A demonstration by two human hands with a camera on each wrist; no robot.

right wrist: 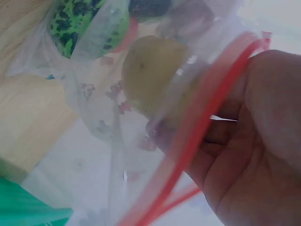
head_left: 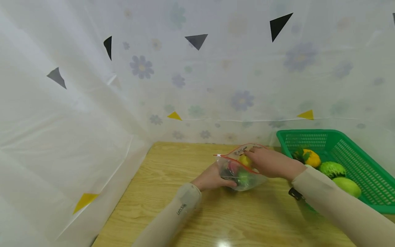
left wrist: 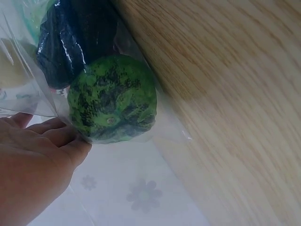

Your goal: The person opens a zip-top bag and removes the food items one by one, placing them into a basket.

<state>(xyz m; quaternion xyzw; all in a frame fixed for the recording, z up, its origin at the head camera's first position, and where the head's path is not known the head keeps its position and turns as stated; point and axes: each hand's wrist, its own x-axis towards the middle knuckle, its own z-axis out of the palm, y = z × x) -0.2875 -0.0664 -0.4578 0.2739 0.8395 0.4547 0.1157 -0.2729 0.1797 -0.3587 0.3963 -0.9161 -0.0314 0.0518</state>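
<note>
A clear zip bag (head_left: pixel 251 185) with a red zip edge stands on the table, its mouth spread. My left hand (head_left: pixel 211 178) grips the bag's left side, thumb at the front. Reaching into the mouth from the right, my right hand (head_left: pixel 273 163) holds a smooth yellow potato-like item (right wrist: pixel 153 77), partly behind the plastic. Inside the bag lie a green round fruit with black blotches (left wrist: pixel 113 99), a glossy dark long item (left wrist: pixel 77 40) and something red (head_left: pixel 233 167). The plastic and the hands hide part of the contents.
At the right, a green plastic basket (head_left: pixel 367 151) holds an orange fruit with leaves (head_left: pixel 311 158), a bumpy green one (head_left: pixel 332 169) and a smooth yellow-green one (head_left: pixel 348 187). A patterned white curtain (head_left: pixel 200 85) hangs behind the wooden table (head_left: pixel 166 164).
</note>
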